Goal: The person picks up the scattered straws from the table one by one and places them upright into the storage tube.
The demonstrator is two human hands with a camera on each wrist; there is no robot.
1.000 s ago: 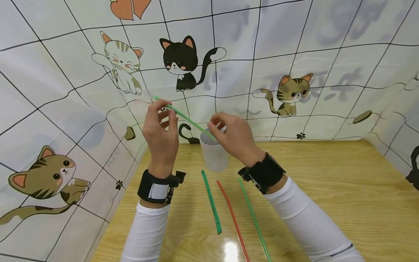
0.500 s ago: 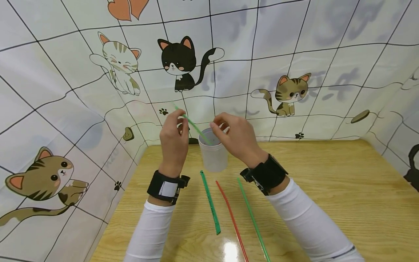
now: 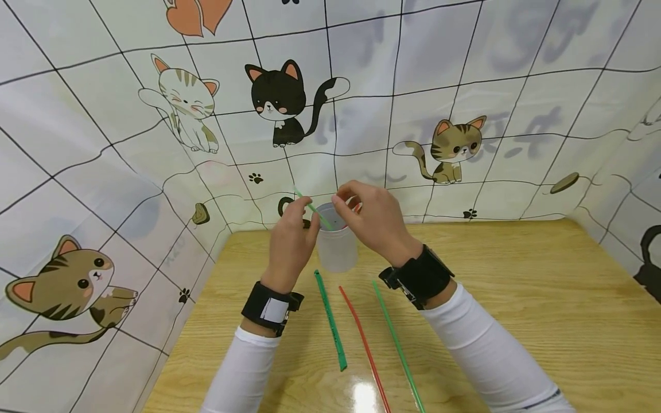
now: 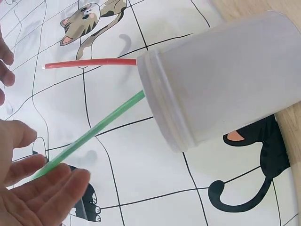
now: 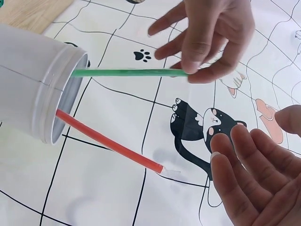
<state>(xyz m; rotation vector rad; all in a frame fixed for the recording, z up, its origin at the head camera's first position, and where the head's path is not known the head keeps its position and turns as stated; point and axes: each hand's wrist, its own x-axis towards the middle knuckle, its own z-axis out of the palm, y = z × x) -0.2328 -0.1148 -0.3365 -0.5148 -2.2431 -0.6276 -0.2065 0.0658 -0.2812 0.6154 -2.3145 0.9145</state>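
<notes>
A frosted white plastic cup (image 3: 337, 252) stands upright on the table in the head view. My left hand (image 3: 293, 244) pinches a green straw (image 5: 131, 72) near its upper end; the straw's lower part goes in past the cup's rim. Leaning out of the same cup is a red straw (image 5: 110, 143), mostly hidden behind my right hand in the head view. That right hand (image 3: 374, 221) hovers at the cup's right side, fingers loosely bent and holding nothing. In the right wrist view its fingers (image 5: 258, 174) are apart from the red straw's end.
In front of the cup lie a dark green straw-like strip (image 3: 330, 321), a red straw (image 3: 364, 341) and a light green straw (image 3: 397, 344), roughly side by side on the wooden table (image 3: 516, 310). A cat-printed sheet (image 3: 361, 126) rises behind and at the left.
My left hand has moved right and down toward the cup, bringing the green straw from a slant above the rim to lower and steeper inside it. The right hand has hardly moved.
</notes>
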